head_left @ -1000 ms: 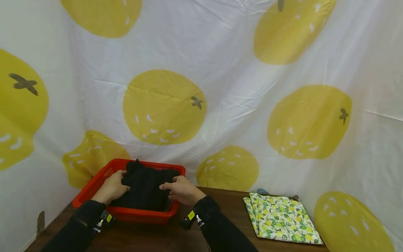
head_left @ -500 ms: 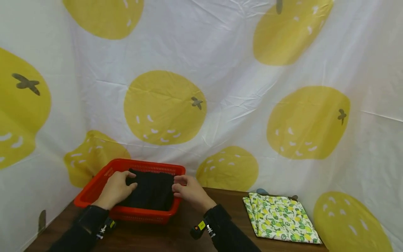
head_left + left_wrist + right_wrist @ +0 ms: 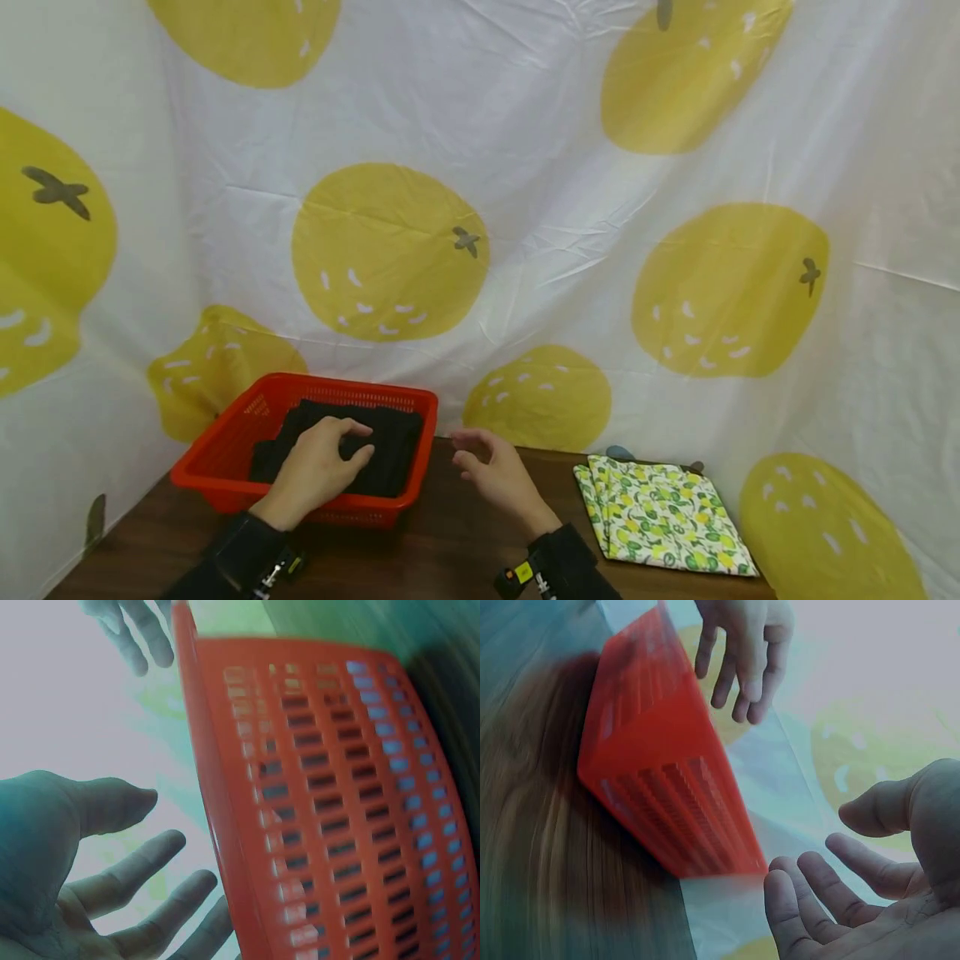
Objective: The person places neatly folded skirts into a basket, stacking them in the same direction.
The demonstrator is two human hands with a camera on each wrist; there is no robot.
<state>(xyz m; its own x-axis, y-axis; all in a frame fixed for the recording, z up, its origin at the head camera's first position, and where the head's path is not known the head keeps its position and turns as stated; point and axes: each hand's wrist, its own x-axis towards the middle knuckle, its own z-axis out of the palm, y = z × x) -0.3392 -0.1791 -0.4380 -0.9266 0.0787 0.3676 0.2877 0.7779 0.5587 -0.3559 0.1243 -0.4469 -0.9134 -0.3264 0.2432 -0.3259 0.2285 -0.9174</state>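
The black folded garment [image 3: 341, 454] lay inside the red plastic basket [image 3: 225, 467], directly beneath the fingers of the left hand [image 3: 318, 471]. Its long axis ran left to right across the basket, crosswise to those fingers. The left hand was the nearer of the two: its loosely bent fingers sat over the cloth's top surface, and the head view could not show whether they touched it or closed on a fold. In the left wrist view the fingers [image 3: 142, 889] appeared spread and relaxed, holding nothing.

The right hand [image 3: 495, 475] hovered outside the basket, just beyond its right wall and clear of the garment, fingers slightly curled and holding nothing.

The garment appeared dark, matte and soft, folded flat, filling most of the basket floor and lying below the rim.

The basket stood on a dark wooden table [image 3: 427, 558]. To the right of the right hand's fingers, well apart, lay a stack of folded lemon-print cloths [image 3: 663, 517].
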